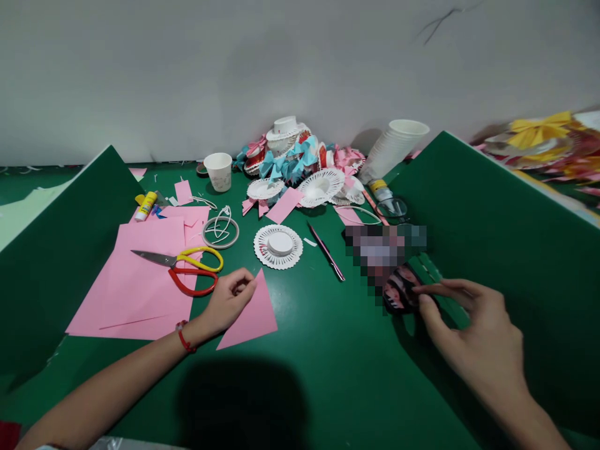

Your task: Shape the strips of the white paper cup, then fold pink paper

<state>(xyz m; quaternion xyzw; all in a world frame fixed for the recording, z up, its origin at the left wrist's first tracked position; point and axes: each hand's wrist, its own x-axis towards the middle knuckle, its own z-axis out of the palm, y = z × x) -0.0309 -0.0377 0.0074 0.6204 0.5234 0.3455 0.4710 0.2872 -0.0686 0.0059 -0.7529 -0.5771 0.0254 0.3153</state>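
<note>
My left hand (233, 300) rests loosely curled on the left edge of a cut piece of pink paper (260, 315), with nothing visible inside the fingers. Just beyond it lie scissors (197, 291) with one yellow and one red handle, on larger pink sheets (140, 269). My right hand (478, 331) reaches to a phone (400, 294) with a lit screen, partly hidden by a pixelated patch. The index finger and thumb are stretched towards the screen, close together, and the hand does not wrap round the phone. Between my hands are a scalloped white paper disc (280, 245) and a pen (327, 251).
Green panels (506, 250) stand at both sides. At the back are a heap of paper decorations (295, 159), a paper cup (219, 171) and a leaning cup stack (396, 147). A tape roll (235, 240) and a glue stick (146, 206) lie left; glasses (392, 207) lie right.
</note>
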